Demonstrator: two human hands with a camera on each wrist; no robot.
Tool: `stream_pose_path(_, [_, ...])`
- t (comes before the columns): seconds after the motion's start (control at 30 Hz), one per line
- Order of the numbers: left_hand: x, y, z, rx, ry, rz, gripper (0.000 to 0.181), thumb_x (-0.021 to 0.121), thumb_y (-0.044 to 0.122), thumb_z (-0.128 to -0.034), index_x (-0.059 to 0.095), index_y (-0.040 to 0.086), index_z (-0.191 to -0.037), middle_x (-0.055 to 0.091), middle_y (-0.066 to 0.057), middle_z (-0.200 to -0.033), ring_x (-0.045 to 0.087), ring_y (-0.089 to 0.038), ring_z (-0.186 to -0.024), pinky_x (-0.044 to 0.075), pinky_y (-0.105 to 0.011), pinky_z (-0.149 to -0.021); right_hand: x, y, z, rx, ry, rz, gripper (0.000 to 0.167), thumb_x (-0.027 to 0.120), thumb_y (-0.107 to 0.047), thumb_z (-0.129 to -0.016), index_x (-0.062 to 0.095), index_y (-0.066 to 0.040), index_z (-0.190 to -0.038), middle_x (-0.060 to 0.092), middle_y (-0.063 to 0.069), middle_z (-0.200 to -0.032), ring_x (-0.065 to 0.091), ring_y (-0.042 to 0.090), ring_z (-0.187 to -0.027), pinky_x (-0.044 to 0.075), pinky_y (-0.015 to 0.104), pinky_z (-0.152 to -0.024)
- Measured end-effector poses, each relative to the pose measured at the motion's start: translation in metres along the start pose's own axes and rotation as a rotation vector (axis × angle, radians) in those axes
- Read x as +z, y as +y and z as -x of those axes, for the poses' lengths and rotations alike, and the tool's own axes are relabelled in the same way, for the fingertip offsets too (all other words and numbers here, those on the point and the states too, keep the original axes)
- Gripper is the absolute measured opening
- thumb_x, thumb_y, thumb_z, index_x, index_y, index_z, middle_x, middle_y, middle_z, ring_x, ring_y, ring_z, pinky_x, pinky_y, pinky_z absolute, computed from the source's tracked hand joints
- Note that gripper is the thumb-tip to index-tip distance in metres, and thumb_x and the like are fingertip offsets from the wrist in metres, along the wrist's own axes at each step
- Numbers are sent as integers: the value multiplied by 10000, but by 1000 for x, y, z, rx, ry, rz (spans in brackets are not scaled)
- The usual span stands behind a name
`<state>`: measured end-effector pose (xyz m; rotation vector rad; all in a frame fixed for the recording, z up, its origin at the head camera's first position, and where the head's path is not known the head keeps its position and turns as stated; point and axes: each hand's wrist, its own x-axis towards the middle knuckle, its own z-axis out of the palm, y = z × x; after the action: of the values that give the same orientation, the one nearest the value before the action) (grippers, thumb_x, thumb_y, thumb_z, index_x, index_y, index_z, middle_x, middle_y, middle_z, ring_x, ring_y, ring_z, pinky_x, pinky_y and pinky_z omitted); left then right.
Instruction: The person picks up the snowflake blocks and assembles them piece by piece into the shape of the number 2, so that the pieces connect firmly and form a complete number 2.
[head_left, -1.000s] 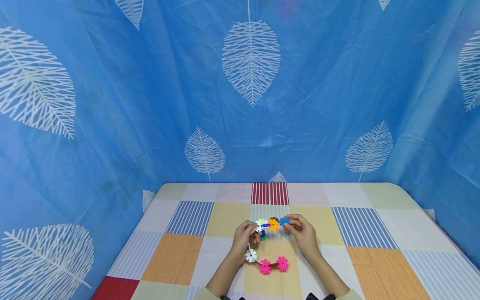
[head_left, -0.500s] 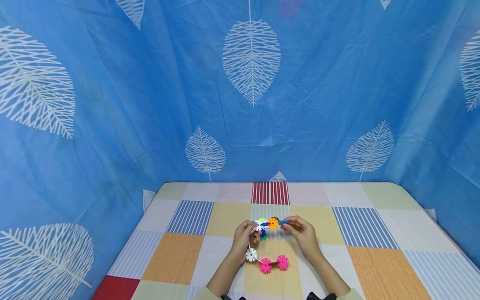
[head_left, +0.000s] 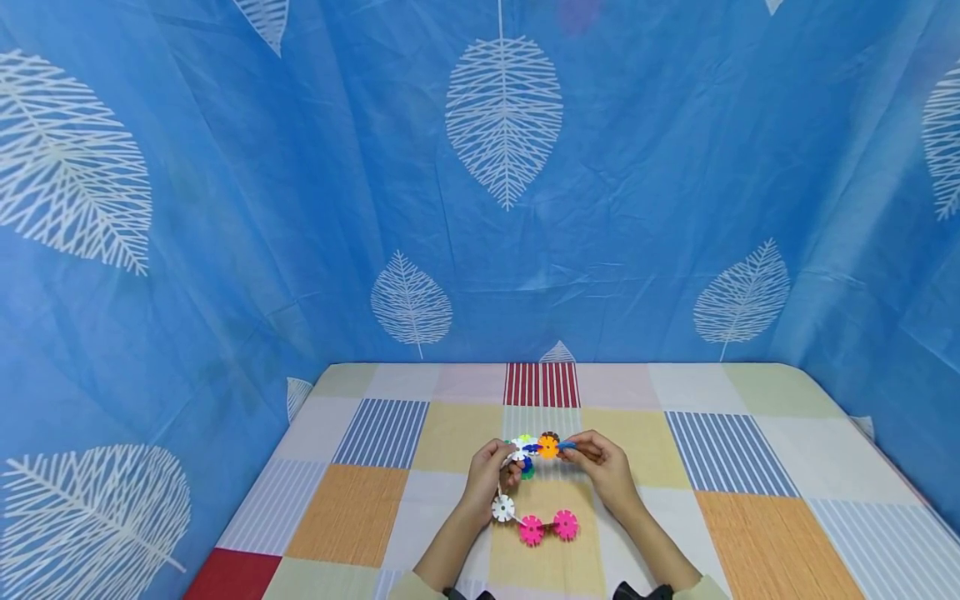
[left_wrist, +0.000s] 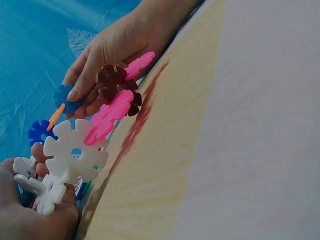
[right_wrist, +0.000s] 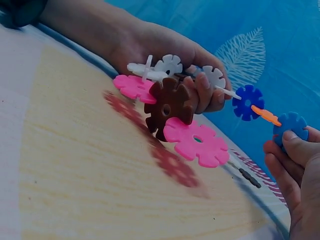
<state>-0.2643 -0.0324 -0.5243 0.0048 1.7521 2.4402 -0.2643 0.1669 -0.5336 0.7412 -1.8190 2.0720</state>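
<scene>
My left hand (head_left: 483,483) grips a chain of notched plastic snowflake discs by its white discs (head_left: 519,450). From there a dark blue disc (right_wrist: 247,102) leads to an orange disc (head_left: 548,447). My right hand (head_left: 609,473) pinches a light blue disc (right_wrist: 291,129) between thumb and fingers; it meets the orange disc's edge, though how deep they interlock I cannot tell. The chain's other end hangs toward me above the cloth: a white disc (head_left: 503,508), a pink disc (head_left: 532,530), a brown disc (right_wrist: 169,107) and another pink disc (head_left: 566,524).
Beyond the chain, a brown disc (head_left: 551,436), a yellow-green disc (head_left: 524,438) and a green disc (head_left: 528,472) show partly; their support is unclear. A patchwork cloth (head_left: 360,517) covers the table. Blue curtains (head_left: 615,208) with white leaf prints stand behind and beside it.
The light blue disc in my right hand has turned from nearly face-on to edge-on against the orange disc. My left hand and the hanging discs have barely moved.
</scene>
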Motion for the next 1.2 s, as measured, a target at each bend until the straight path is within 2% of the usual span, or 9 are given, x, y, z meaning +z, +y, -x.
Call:
stream_pose_path(0.23, [-2,3,0,7,-40,-12,152,527,106,-900,503,62,-756,577,-31,-611,494,-54,-482,419,-130,-441,-4,-1,0,40,-24,57,78,585,77,-847,576,127,-905,625,297,-898,675,212,-778,545,340,-700])
stream_pose_path(0.4, [-4,5,1,8,-80,9,158,533,91,-901,497,60,-750,570,-36,-612,494,-57,-487,422,-128,-445,-4,-5,-2,66,-41,73,41,555,136,-839,575,134,-875,624,301,-894,678,205,-773,545,338,-696])
stream_pose_path(0.6, [-4,4,1,5,-90,17,151,532,87,-897,515,62,-750,570,-33,-603,497,-60,-475,422,-123,-441,0,-22,-3,70,-53,120,51,538,192,-818,567,160,-845,613,328,-880,678,225,-769,547,315,-690])
stream_pose_path(0.8, [-3,3,2,0,-97,4,135,540,87,-890,522,56,-760,568,-33,-602,493,-60,-474,423,-128,-442,2,-29,-3,80,-50,167,63,565,187,-800,591,133,-818,624,313,-862,676,229,-769,551,315,-683])
stream_pose_path(0.97, [-3,6,3,-13,-96,-6,136,548,106,-890,523,49,-769,572,-33,-607,502,-66,-477,426,-128,-443,2,-24,-2,76,-52,142,51,558,185,-807,584,147,-831,618,320,-871,677,211,-773,548,313,-691])
stream_pose_path(1.2, [-4,7,2,-35,-86,44,134,542,98,-888,514,58,-763,586,-39,-613,517,-55,-488,437,-134,-450,-1,-5,0,24,-50,80,49,570,154,-820,573,152,-869,622,302,-905,676,174,-785,547,320,-685])
